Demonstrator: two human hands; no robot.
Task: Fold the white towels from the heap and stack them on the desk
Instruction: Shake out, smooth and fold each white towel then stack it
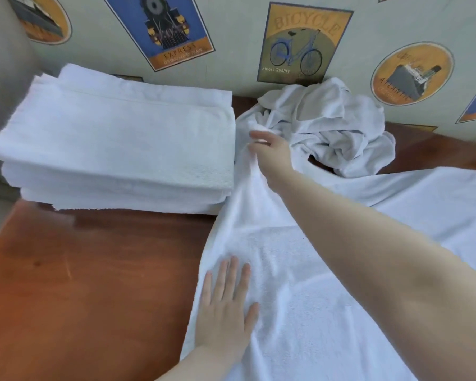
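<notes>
- Left hand (pixel 226 306): flat, fingers straight and slightly spread, palm down, pressing the near left part of the spread towel (pixel 300 298) onto the desk (pixel 80 284).
- Right hand (pixel 270 155): arm reaches across the towel to its far left corner. The thumb and fingers appear to pinch a raised ridge of that cloth; fingertips are blurred, so the exact grip is hard to tell.
- Spread towel: white, lies open over the right half of the desk, running off the bottom and right edges of the view. Its far left end is bunched up under the right hand, touching the side of the stack (pixel 116 144).
- Stack: folded white towels, several layers, on the far left of the desk, against the wall. Edges roughly aligned.
- Heap (pixel 327 125): crumpled white towels at the far side of the desk, against the wall, just right of the right hand and just beyond the spread towel.
- Wall (pixel 231 64): pale wallpaper with train, bicycle and ship poster prints.
</notes>
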